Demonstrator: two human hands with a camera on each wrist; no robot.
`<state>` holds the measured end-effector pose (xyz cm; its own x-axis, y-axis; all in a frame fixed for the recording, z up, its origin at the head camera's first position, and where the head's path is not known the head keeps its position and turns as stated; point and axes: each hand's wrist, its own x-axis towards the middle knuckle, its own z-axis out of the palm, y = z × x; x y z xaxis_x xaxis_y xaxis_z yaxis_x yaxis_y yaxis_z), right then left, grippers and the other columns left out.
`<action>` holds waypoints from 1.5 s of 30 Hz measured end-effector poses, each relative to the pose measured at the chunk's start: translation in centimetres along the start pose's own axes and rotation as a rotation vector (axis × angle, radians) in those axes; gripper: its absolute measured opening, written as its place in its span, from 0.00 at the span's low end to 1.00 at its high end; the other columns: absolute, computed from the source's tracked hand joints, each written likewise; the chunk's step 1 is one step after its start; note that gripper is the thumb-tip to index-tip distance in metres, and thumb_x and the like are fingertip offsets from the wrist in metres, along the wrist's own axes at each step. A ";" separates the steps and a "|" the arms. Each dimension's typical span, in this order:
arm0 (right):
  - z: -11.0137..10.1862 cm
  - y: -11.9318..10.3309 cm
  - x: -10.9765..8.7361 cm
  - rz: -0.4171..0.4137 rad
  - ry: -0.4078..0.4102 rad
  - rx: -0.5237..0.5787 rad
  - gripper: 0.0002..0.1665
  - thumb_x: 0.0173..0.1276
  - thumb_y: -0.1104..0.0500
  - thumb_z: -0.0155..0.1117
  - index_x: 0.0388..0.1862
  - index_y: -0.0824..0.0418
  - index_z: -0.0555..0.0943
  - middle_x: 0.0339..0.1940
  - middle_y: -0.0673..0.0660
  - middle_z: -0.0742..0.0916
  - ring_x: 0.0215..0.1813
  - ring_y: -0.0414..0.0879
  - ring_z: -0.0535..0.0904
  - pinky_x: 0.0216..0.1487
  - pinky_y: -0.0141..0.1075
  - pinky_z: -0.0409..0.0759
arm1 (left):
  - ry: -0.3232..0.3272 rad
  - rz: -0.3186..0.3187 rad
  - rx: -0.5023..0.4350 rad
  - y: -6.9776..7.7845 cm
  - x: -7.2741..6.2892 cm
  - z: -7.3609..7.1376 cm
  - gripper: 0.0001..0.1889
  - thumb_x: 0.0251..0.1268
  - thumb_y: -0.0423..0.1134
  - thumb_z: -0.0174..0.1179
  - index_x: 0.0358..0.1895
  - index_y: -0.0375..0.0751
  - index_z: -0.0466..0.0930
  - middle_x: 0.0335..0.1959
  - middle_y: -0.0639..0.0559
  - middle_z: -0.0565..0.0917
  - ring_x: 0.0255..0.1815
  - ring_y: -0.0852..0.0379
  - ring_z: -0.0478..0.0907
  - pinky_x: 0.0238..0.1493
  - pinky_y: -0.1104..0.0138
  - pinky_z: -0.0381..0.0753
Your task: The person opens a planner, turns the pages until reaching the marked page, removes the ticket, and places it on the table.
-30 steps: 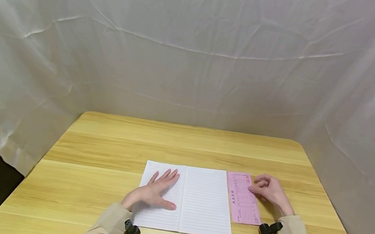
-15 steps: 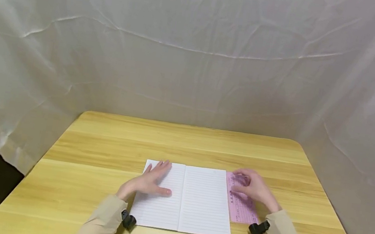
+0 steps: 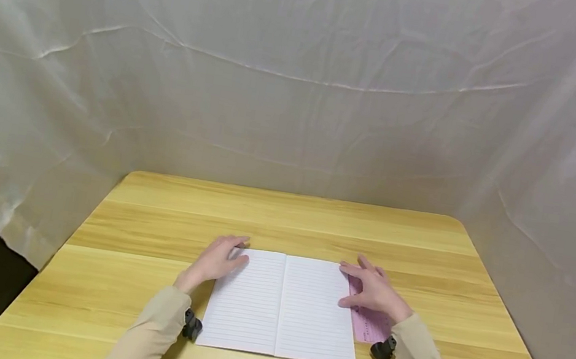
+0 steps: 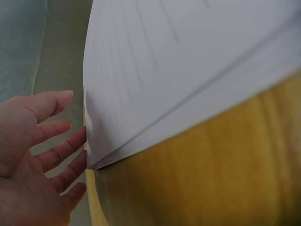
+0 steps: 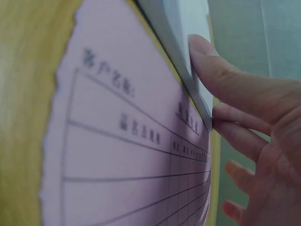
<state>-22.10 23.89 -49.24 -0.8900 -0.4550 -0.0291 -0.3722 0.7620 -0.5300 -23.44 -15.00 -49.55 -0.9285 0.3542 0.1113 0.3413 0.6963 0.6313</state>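
An open lined notebook [image 3: 276, 314] lies flat on the table, its two white pages facing up. My left hand [image 3: 214, 260] is at its far left corner; in the left wrist view the fingers [image 4: 70, 146] reach the page edge and the thumb stands apart from them. Beside the notebook's right edge lies a pink printed form [image 3: 370, 328], partly covered by my right hand [image 3: 372, 290]. The right thumb [image 5: 202, 45] overlaps the right page in the right wrist view, while the index and middle fingertips are right at the notebook's corner. Both hands have spread fingers.
The wooden table [image 3: 99, 281] carries the notebook and form near its front. A pale cloth curtain [image 3: 295, 131] rises behind the table and along both sides. Each sleeve cuff bears a small black wrist camera [image 3: 192, 325].
My left hand has slid left and away from the page's middle to its far left corner. My right hand has moved left from the pink form's right edge to the notebook's right edge.
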 end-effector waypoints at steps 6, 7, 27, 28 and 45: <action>0.1 -0.5 0.0 0.044 0.028 -0.080 0.50 0.48 0.48 0.82 0.69 0.64 0.75 0.72 0.64 0.77 0.80 0.74 0.53 0.76 0.74 0.39 | -0.019 0.030 -0.014 -0.5 0.4 -0.4 0.24 0.73 0.37 0.59 0.67 0.29 0.73 0.55 0.33 0.84 0.60 0.36 0.79 0.66 0.41 0.75; 0.1 -0.6 0.0 0.048 0.030 -0.085 0.49 0.48 0.48 0.82 0.69 0.64 0.75 0.71 0.64 0.78 0.80 0.73 0.53 0.76 0.74 0.38 | -0.024 0.039 -0.021 -0.6 0.5 -0.5 0.24 0.73 0.37 0.59 0.67 0.28 0.73 0.55 0.32 0.84 0.59 0.36 0.79 0.65 0.41 0.75; 0.1 0.3 -0.2 0.017 0.017 -0.044 0.51 0.50 0.47 0.81 0.71 0.64 0.73 0.73 0.66 0.75 0.80 0.75 0.50 0.75 0.75 0.34 | -0.033 0.026 -0.460 -1.0 -0.4 -3.5 0.26 0.72 0.26 0.54 0.71 0.24 0.65 0.70 0.26 0.71 0.69 0.31 0.71 0.71 0.43 0.72; 0.0 0.4 -0.2 0.009 0.012 -0.029 0.50 0.51 0.47 0.81 0.71 0.65 0.73 0.73 0.66 0.75 0.80 0.75 0.49 0.75 0.75 0.33 | -0.042 0.024 -0.479 -0.9 -0.5 -3.6 0.27 0.72 0.26 0.54 0.72 0.25 0.64 0.71 0.27 0.69 0.70 0.31 0.70 0.72 0.43 0.71; -1.1 1.4 -0.5 -0.055 0.131 0.137 0.43 0.61 0.52 0.74 0.71 0.70 0.71 0.74 0.72 0.70 0.80 0.76 0.48 0.76 0.74 0.37 | -0.156 0.190 -0.760 4.1 -0.5 -3.4 0.33 0.77 0.30 0.51 0.79 0.30 0.50 0.81 0.34 0.53 0.79 0.33 0.57 0.67 0.72 0.75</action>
<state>-22.46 25.77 -49.01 -0.8995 -0.4233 0.1085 -0.3895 0.6639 -0.6384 -22.10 -14.41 -44.41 -0.8140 0.5467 0.1964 0.2467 0.0193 0.9689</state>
